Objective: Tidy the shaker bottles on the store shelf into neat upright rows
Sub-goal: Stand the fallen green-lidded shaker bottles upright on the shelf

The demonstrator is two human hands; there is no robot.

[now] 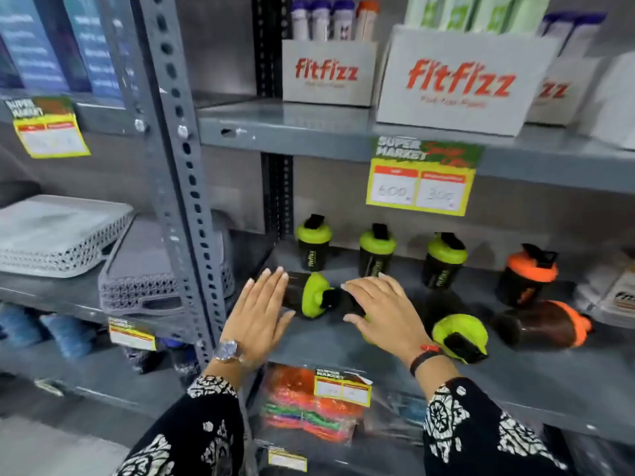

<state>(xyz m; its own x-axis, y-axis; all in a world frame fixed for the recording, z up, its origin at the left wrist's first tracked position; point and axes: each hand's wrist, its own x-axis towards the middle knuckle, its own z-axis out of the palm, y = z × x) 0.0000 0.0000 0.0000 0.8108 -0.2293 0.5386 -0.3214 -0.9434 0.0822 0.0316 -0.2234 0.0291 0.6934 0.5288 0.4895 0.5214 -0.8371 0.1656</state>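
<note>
A grey metal store shelf [343, 341] with a perforated upright post [178, 187] fills the view. On the shelf above stand white Fitfizz cartons [457, 80] holding tubes, and a yellow-and-green price tag [421, 176] hangs from that shelf's front edge. To the left of the post, grey plastic baskets [62, 235] lie stacked on a neighbouring shelf. Below, packets of bright orange and pink goods [309, 403] sit behind another small tag.

At the far side of the middle shelf three green-lidded shaker bottles [377, 250] stand upright in a row, and an orange-lidded shaker bottle [527, 274] stands upright to their right. Nearer, a tipped green-lidded shaker [309, 296] lies on its side with its lid pointing right. Another fallen green-lidded shaker [460, 338] lies near the front edge with its lid facing the camera, and a fallen orange-lidded shaker [543, 326] lies on its side to the right of it.

The left hand [261, 314] is flat and spread, fingers straight, just in front of the dark body of the tipped shaker; it grips nothing. The right hand [381, 310] is also spread, palm down, its fingers over the black cap end of that same shaker; motion blur makes it hard to tell whether they touch it. The fallen green shaker lies just right of the right wrist.
</note>
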